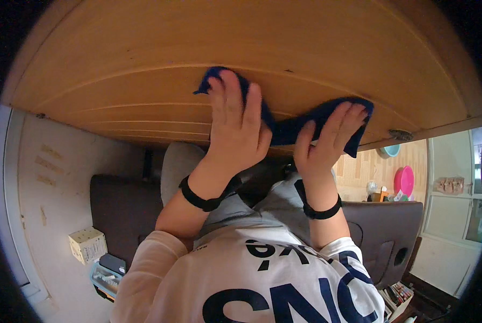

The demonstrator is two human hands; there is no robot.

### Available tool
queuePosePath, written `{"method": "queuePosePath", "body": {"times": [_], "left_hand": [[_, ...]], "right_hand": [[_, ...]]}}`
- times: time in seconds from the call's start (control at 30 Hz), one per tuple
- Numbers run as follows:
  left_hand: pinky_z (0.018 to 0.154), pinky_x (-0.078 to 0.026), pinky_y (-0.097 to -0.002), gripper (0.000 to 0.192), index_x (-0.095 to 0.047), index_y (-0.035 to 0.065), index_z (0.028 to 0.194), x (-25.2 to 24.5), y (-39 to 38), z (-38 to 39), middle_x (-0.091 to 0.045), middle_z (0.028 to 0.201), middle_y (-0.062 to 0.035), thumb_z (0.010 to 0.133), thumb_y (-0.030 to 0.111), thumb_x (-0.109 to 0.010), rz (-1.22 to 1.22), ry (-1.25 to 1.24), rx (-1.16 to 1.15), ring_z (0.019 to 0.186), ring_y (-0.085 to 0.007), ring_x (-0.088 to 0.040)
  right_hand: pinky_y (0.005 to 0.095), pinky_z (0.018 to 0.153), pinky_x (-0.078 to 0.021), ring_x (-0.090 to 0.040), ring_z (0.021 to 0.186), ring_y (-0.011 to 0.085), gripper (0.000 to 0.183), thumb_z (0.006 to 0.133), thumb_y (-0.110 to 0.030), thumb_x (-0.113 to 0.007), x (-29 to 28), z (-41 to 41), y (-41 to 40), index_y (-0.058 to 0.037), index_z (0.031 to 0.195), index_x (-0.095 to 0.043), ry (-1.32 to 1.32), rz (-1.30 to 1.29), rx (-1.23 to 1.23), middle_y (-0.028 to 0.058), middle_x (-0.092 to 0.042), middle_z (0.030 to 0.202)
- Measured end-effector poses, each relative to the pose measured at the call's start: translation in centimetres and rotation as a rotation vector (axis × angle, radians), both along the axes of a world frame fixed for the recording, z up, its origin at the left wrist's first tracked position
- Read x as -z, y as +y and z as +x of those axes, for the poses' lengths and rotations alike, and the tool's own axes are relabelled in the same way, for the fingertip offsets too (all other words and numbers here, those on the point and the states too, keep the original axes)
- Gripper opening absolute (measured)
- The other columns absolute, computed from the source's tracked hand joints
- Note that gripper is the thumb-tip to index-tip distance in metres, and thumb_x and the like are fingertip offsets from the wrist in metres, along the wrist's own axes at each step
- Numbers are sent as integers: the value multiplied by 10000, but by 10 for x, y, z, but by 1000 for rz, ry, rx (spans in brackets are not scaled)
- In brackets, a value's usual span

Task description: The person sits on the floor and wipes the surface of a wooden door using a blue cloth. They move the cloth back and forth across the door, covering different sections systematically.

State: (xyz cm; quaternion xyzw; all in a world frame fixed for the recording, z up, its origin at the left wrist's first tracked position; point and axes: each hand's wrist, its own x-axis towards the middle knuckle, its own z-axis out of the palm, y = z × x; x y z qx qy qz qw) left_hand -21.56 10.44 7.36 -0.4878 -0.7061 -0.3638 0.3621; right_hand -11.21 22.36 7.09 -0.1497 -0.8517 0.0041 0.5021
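A dark blue cloth (287, 131) lies bunched against a grooved, orange-brown wooden surface (233, 36) before me. My left hand (237, 121) holds one end of it, with extended fingers laid over the fabric. Over the other end is my right hand (328, 135), thumb and fingers on the cloth near its right corner. Between the two hands the fabric runs in a loose strip. Each wrist wears a black band. What the palms cover is hidden.
Dark brown seat padding (382, 234) flanks my legs. At left, a patterned box (87, 245) and a blue-rimmed tray (105, 278) are beside the pale wall (63, 169). A pink basin (404, 181) and a teal basin (391, 150) are on the floor at right, with books (398, 296) lower down.
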Motion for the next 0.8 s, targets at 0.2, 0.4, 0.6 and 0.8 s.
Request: {"method": "queuePosePath", "body": {"times": [0.2,0.4,0.6,0.8], "left_hand": [[951,-247,-542,648,-317,12,1265,14,1,-1,-240,1299,-321,684,145,-573,-108,77,-30,1202,-494,-217],[999,-152,-523,739,-209,-25,1300,14,-27,-19,-128,1333,-327,709,189,-596,-68,-62,-160,1243,-470,-120],[1013,-39,-529,846,-46,-106,1298,4,-34,-17,44,1328,-364,712,169,-592,4,-271,-296,1251,-484,28],[1006,-57,-544,836,-44,-106,1296,20,-13,4,39,1314,-382,712,150,-584,-151,-186,-207,1237,-508,17]], "right_hand": [[558,990,-129,-179,1224,465,559,765,-130,-474,7,1,1,62,1261,-300,-28,31,-1,291,-227,1317],[443,1029,46,92,1280,392,671,800,-89,-397,9,16,21,61,1326,-8,186,-278,119,249,45,1389],[481,1025,1,15,1281,416,662,782,-101,-435,5,7,7,71,1321,-91,117,-210,16,264,-21,1384],[562,1001,-81,-110,1264,429,622,754,-217,-504,19,-12,-16,-51,1312,-283,-223,138,-108,200,-175,1380]]}}
